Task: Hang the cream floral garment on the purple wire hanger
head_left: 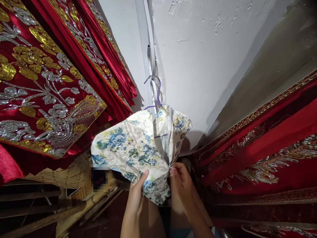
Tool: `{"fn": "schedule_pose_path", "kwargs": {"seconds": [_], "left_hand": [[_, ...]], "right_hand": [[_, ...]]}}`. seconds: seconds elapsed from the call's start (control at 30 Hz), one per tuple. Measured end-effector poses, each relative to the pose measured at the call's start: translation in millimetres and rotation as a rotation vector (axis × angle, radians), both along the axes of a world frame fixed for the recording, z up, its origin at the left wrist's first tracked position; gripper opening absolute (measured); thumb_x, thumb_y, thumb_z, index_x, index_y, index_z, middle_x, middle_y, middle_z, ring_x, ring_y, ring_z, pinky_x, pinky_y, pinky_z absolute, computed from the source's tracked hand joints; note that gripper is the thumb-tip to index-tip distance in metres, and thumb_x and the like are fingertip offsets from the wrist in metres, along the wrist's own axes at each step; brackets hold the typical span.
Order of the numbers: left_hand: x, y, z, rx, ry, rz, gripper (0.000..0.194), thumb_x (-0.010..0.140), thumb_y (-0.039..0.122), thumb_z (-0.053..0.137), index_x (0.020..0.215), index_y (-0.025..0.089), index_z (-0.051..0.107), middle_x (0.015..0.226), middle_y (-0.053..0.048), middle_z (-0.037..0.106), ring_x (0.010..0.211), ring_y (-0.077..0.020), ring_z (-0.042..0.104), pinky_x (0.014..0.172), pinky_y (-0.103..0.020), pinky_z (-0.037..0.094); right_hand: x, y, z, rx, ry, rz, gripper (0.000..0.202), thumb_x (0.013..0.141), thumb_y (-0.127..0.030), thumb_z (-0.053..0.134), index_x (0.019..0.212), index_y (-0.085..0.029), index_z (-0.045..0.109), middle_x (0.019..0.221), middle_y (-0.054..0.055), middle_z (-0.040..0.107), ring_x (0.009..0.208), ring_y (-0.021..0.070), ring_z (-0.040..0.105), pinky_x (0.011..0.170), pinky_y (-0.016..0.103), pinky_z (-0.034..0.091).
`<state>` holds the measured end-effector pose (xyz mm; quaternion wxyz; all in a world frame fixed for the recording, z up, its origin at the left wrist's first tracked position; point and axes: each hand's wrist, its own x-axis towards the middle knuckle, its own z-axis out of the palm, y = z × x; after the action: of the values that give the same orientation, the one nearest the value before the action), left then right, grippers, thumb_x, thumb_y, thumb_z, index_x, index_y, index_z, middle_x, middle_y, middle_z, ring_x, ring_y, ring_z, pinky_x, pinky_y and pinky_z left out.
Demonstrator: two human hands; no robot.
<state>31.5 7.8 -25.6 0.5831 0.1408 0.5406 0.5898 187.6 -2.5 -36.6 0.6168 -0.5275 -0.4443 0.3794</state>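
Note:
A cream blouse (131, 138) with blue, green and yellow flowers hangs from a purple hanger (158, 89). Its neckline is a V, and the front edges meet low down. My left hand (138, 188) grips the lower front, thumb on the outside and fingers hidden behind the cloth. At the bottom of the V, my right hand (180, 175) pinches the front edge between thumb and fingertips. Whether a fastener sits in that pinch is too small to tell. The gathered hem hangs between my hands.
The hanger hooks onto a white metal rail (151, 49) against a pale wall (198, 49). Red cloth with gold and silver sequins (44, 82) hangs at left. More red embroidered fabric (260, 155) lines the right side. Wooden furniture (71, 211) stands low at left.

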Motion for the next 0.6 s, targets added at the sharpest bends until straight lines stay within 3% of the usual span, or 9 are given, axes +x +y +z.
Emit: {"fn": "schedule_pose_path", "kwargs": {"seconds": [0.1,0.23,0.3,0.37,0.47,0.53,0.6], "left_hand": [[3,1,-1.0,0.053,0.119,0.076,0.053,0.077,0.029,0.082,0.126,0.024,0.063,0.127,-0.009,0.070,0.128,-0.0316,0.062,0.111,-0.044,0.049],[7,-3,-14.9,0.286,0.635,0.539,0.055,0.074,0.036,0.085,0.121,0.021,0.060,0.119,-0.007,0.065,0.115,-0.0255,0.062,0.107,-0.043,0.048],[12,-7,-20.0,0.447,0.884,0.653,0.049,0.076,0.032,0.084,0.117,0.021,0.061,0.118,-0.006,0.062,0.112,-0.0231,0.060,0.105,-0.042,0.046],[20,-11,-21.5,0.604,1.015,0.495,0.031,0.081,0.026,0.079,0.107,0.021,0.064,0.110,-0.005,0.063,0.106,-0.0216,0.062,0.099,-0.038,0.049],[36,-15,-20.8,0.721,1.047,0.117,0.014,0.088,0.020,0.072,0.100,0.021,0.066,0.100,-0.005,0.066,0.098,-0.0200,0.064,0.089,-0.032,0.052],[46,-17,-21.0,0.710,1.007,0.014,0.013,0.090,0.019,0.068,0.103,0.022,0.067,0.100,-0.005,0.067,0.096,-0.0188,0.065,0.088,-0.030,0.053],[54,-18,-21.6,0.676,0.965,0.017,0.013,0.092,0.018,0.066,0.104,0.022,0.067,0.097,-0.004,0.068,0.093,-0.0175,0.066,0.087,-0.028,0.053]], "right_hand": [[6,0,3.2,0.080,-0.062,0.002,0.020,0.099,-0.040,0.056,0.094,-0.022,0.063,0.083,0.002,0.061,0.076,0.0187,0.058,0.069,0.029,0.048],[11,2,7.0,0.188,-0.157,0.039,0.015,0.101,-0.031,0.054,0.091,-0.023,0.062,0.081,0.001,0.058,0.076,0.0174,0.056,0.069,0.028,0.046],[10,2,8.6,0.235,-0.184,0.050,0.014,0.101,-0.026,0.054,0.089,-0.024,0.062,0.081,0.000,0.058,0.074,0.0164,0.055,0.068,0.027,0.045],[7,1,9.9,0.270,-0.198,0.069,0.013,0.100,-0.022,0.054,0.089,-0.024,0.061,0.082,0.000,0.058,0.076,0.0158,0.055,0.070,0.026,0.045],[1,-2,11.1,0.299,-0.199,0.102,0.013,0.099,-0.017,0.054,0.091,-0.025,0.062,0.085,-0.001,0.059,0.079,0.0152,0.056,0.072,0.025,0.045],[-1,-4,11.5,0.304,-0.199,0.124,0.014,0.099,-0.016,0.055,0.092,-0.025,0.062,0.085,-0.001,0.060,0.079,0.0150,0.057,0.072,0.025,0.046],[-2,-5,12.4,0.308,-0.206,0.139,0.014,0.098,-0.015,0.055,0.092,-0.025,0.063,0.085,-0.001,0.060,0.079,0.0153,0.057,0.073,0.025,0.046]]}}
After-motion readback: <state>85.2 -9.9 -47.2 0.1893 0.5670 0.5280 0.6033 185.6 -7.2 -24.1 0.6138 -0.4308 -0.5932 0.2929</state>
